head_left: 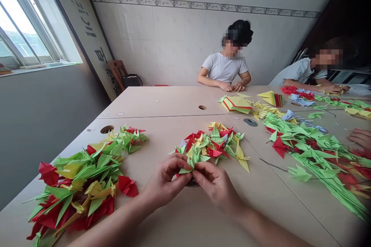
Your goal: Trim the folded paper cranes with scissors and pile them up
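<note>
My left hand (171,179) pinches one side of a small green paper crane (193,164) just above the table. On its other side, the fingertips of my right hand (216,185) grip the same folded paper. Part of the crane is covered by my fingers. Right behind it lies a heap of red, green and yellow paper cranes (214,142), with one yellow crane (242,158) sticking out at the right. A larger pile of folded paper pieces (87,181) in the same colours spreads to the left of my left hand.
Long bundles of green and red folded paper (315,150) cover the table's right side. A stack of coloured paper squares (236,104) sits farther back. One person (224,67) sits across the table, another (301,71) at the far right. The table (162,104) has cable holes (107,129).
</note>
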### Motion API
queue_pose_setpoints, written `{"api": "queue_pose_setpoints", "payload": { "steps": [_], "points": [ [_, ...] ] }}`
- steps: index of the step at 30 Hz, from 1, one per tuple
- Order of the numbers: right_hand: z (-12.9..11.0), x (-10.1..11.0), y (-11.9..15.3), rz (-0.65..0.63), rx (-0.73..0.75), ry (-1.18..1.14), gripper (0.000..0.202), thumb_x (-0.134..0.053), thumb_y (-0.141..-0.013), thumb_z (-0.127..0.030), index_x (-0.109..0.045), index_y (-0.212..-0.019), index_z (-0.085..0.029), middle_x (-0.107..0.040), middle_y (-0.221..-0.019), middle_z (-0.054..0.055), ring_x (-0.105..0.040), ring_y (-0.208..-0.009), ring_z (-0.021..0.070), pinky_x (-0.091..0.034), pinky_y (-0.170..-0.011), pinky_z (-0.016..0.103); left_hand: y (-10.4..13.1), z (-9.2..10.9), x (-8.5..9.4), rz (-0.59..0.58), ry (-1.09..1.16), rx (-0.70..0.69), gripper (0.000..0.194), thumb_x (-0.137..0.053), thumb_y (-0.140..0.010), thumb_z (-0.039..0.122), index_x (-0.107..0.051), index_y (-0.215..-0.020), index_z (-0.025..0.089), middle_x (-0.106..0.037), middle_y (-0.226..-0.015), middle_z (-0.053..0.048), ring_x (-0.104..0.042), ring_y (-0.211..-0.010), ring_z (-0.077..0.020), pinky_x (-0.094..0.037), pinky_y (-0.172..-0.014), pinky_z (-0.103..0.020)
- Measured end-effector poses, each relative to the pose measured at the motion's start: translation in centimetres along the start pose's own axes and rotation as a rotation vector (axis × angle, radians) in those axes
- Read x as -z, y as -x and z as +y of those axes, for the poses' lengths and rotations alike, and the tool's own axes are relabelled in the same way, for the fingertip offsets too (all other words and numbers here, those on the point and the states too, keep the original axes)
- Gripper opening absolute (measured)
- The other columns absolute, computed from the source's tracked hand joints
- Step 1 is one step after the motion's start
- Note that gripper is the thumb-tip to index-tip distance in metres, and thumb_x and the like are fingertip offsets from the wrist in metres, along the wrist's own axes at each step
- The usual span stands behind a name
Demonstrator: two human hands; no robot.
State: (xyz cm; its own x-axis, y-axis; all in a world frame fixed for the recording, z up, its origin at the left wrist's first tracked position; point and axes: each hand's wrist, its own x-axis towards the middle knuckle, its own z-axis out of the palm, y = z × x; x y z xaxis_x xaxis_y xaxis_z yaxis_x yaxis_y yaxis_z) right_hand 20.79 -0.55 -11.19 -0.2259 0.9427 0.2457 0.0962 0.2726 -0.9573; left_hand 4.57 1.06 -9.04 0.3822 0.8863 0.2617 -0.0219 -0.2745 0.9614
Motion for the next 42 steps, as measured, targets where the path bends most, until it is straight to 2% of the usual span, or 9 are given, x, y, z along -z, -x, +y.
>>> {"api": "queue_pose_setpoints", "payload": {
  "steps": [3, 6, 9, 16, 21, 26, 33, 38, 42],
  "points": [
    [0.0, 0.4, 0.2, 0.02, 0.041, 0.112, 0.02, -0.053, -0.085, -0.032, -0.062, -0.089, -0.016, -0.064, -0.078, 0.003, -0.061, -0.071, 0.0152, -0.051, -0.063, 0.025, 0.2, 0.0, -0.3, -0.028, 0.138, 0.068, 0.022, -0.06, -0.076, 0.036, -0.057, -0.073, 0.014, -0.052, -0.096, -0.007, -0.051, -0.084, -0.015, -0.044, -0.071, -0.026],
    [-0.1, 0.6, 0.3, 0.036, 0.15, 0.26, 0.017, -0.052, -0.084, -0.029, -0.062, -0.087, -0.016, -0.065, -0.076, 0.004, -0.06, -0.068, 0.0152, -0.05, -0.062, 0.025, 0.4, -0.4, -0.8, -0.007, 0.281, 0.095, 0.019, -0.061, -0.077, 0.032, -0.05, -0.079, 0.017, -0.052, -0.082, -0.002, -0.048, -0.072, -0.0101, -0.041, -0.067, -0.023],
    [0.0, 0.5, 0.3, 0.022, 0.255, 0.323, 0.013, -0.049, -0.086, -0.024, -0.06, -0.086, -0.017, -0.064, -0.077, 0.004, -0.06, -0.069, 0.0148, -0.05, -0.065, 0.025, 0.4, -0.7, -1.0, -0.031, 0.312, 0.089, 0.023, -0.062, -0.077, 0.029, -0.046, -0.09, 0.018, -0.05, -0.078, 0.0, -0.047, -0.073, -0.0099, -0.039, -0.066, -0.023],
    [0.2, 0.1, 0.7, 0.079, 0.289, 0.378, 0.012, -0.05, -0.085, -0.02, -0.055, -0.096, -0.019, -0.063, -0.079, 0.003, -0.059, -0.065, 0.0134, -0.051, -0.06, 0.023, 0.4, -1.1, -0.6, -0.035, 0.237, 0.036, 0.02, -0.061, -0.077, 0.026, -0.046, -0.088, 0.018, -0.048, -0.083, -0.001, -0.048, -0.075, -0.0098, -0.04, -0.066, -0.022],
    [0.4, 0.1, 0.9, 0.056, 0.43, 0.431, 0.023, -0.048, -0.085, -0.014, -0.052, -0.107, -0.023, -0.056, -0.109, 0.009, -0.057, -0.097, 0.0186, -0.053, -0.067, 0.024, 0.5, -1.4, -0.7, -0.03, 0.059, 0.027, 0.024, -0.057, -0.076, 0.017, -0.045, -0.097, 0.018, -0.05, -0.085, -0.003, -0.05, -0.077, -0.0119, -0.04, -0.066, -0.023],
    [0.5, 0.3, 0.8, 0.01, 0.504, 0.478, 0.031, -0.049, -0.085, -0.011, -0.05, -0.113, -0.025, -0.055, -0.107, 0.008, -0.055, -0.1, 0.0181, -0.051, -0.082, 0.031, 0.9, -1.7, -0.9, -0.054, -0.018, 0.04, 0.038, -0.052, -0.076, 0.011, -0.039, -0.111, 0.02, -0.051, -0.087, -0.003, -0.05, -0.075, -0.0113, -0.039, -0.062, -0.023],
    [-0.2, 0.5, 0.8, -0.032, 0.422, 0.367, 0.016, -0.05, -0.083, -0.013, -0.057, -0.095, -0.02, -0.057, -0.098, 0.007, -0.058, -0.087, 0.0149, -0.052, -0.072, 0.024, 1.0, -1.7, -0.7, -0.123, -0.066, 0.018, 0.036, -0.05, -0.077, 0.008, -0.036, -0.108, 0.02, -0.048, -0.081, 0.0, -0.045, -0.069, -0.009, -0.036, -0.06, -0.022],
    [0.1, 0.6, 0.6, 0.006, 0.284, 0.291, 0.011, -0.053, -0.085, -0.02, -0.06, -0.092, -0.02, -0.059, -0.093, 0.006, -0.058, -0.088, 0.0162, -0.05, -0.076, 0.026, 1.0, -1.6, -1.0, -0.1, -0.062, -0.005, 0.017, -0.05, -0.081, 0.016, -0.039, -0.093, 0.019, -0.045, -0.08, 0.0, -0.041, -0.063, -0.0077, -0.035, -0.056, -0.021],
    [0.2, 0.7, 0.8, 0.041, 0.199, 0.204, 0.012, -0.052, -0.085, -0.024, -0.058, -0.095, -0.021, -0.058, -0.094, 0.005, -0.059, -0.082, 0.015, -0.052, -0.07, 0.025, 1.0, -1.6, -1.0, -0.079, -0.081, -0.024, 0.012, -0.05, -0.081, 0.018, -0.041, -0.088, 0.018, -0.042, -0.069, 0.003, -0.039, -0.06, -0.0075, -0.034, -0.055, -0.02]
  ]
}}
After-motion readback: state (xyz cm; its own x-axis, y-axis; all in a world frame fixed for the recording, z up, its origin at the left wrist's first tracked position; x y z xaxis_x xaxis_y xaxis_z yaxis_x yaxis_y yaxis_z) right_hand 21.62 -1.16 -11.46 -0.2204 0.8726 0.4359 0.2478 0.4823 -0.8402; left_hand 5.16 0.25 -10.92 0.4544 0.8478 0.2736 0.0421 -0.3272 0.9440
